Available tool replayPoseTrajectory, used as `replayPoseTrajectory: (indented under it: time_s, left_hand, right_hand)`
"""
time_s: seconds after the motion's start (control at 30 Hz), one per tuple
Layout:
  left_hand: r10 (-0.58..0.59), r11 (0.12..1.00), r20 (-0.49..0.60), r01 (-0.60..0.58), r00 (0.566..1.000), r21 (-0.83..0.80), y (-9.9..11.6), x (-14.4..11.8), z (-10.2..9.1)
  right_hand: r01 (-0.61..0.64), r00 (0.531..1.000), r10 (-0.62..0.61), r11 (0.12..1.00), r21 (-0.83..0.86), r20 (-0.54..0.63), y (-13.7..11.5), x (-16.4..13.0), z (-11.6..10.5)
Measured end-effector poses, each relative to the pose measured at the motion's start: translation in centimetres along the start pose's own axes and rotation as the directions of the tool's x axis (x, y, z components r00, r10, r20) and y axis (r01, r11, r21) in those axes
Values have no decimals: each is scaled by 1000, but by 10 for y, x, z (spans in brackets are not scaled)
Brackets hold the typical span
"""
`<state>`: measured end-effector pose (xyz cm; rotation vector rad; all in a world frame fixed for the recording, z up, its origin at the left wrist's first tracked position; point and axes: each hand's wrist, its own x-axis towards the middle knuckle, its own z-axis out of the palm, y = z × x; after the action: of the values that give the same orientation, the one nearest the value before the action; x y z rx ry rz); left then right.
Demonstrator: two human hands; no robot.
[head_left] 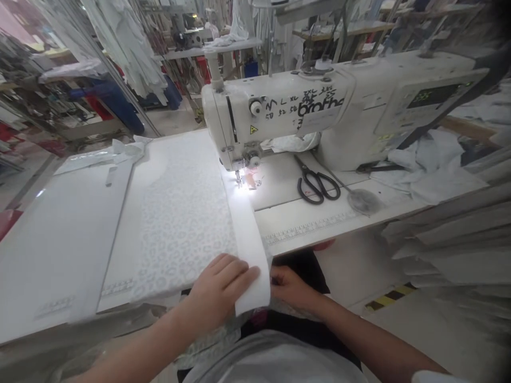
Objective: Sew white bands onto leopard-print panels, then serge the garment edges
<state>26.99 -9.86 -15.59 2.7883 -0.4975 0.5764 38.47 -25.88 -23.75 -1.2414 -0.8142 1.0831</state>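
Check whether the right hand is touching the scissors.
Apart: the head view shows the scissors up by the machine, with the ruler-marked table edge between them and the right hand.

Black-handled scissors point(312, 174) lie at three o'clock. Yellow-and-black floor tape point(391, 298) shows at four; pale garments point(131, 50) hang at ten.

A white bench point(265, 217), ruler markings point(311, 227) along its front edge, carries a sewing machine point(351, 114). Leopard-print fabric point(183, 213) lies left of the needle; black-handled scissors point(305, 168) and crumpled pale cloth point(431, 167) lie rightward.
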Motion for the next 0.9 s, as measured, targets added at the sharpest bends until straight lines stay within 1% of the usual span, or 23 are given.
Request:
replayPoseTrajectory:
  time_s: [0.03, 0.1, 0.17, 0.2, 0.27, 0.37, 0.43, 0.5, 0.57, 0.7, 0.8, 0.9]
  left_hand:
    - [-11, 999, 7, 11, 1000, -35, 6, -4, -3]
    - [-24, 997, 67, 28, 997, -70, 21, -15, -1]
    - [-29, 997, 125, 38, 992, -66, 34, -24, 8]
    - [-35, 997, 133, 43, 991, -57, 39, -27, 13]
    - [-57, 996, 101, 63, 993, -57, 45, -28, 22]
    - [-112, 985, 17, 114, 994, -127, 48, -24, 25]
    - [-159, 968, -27, 151, 987, -199, 49, -20, 22]
    - [-196, 950, -49, 177, 979, -257, 52, -18, 18]
    - [-217, 945, -55, 195, 975, -264, 57, -18, 18]
    - [-233, 948, -28, 220, 972, -231, 65, -24, 32]
    - [-195, 951, -4, 188, 981, -247, 66, -30, 44]
    - [-163, 953, -17, 153, 986, -261, 63, -31, 50]
  right_hand:
    - [4, 1000, -4, 999, 44, 6, -2, -6, 4]
    - [0, 1000, 1, 990, 141, -10, -3, -20, 11]
    - [-45, 997, 58, 966, 255, -44, 1, -33, 15]
    - [-72, 993, 96, 947, 313, -62, 4, -37, 16]
    - [-96, 984, 147, 911, 400, -98, 11, -38, 16]
    - [-67, 978, 147, 889, 452, -146, 17, -29, 13]
    - [-41, 975, 133, 895, 445, -179, 17, -21, 12]
    - [-11, 970, 111, 908, 418, -215, 14, -18, 12]
    - [6, 968, 93, 922, 388, -235, 9, -22, 14]
    - [-13, 965, 92, 952, 307, -245, -1, -46, 22]
    - [-77, 960, 120, 982, 175, -252, -5, -63, 27]
    - [-119, 954, 142, 988, 103, -263, -9, -73, 29]
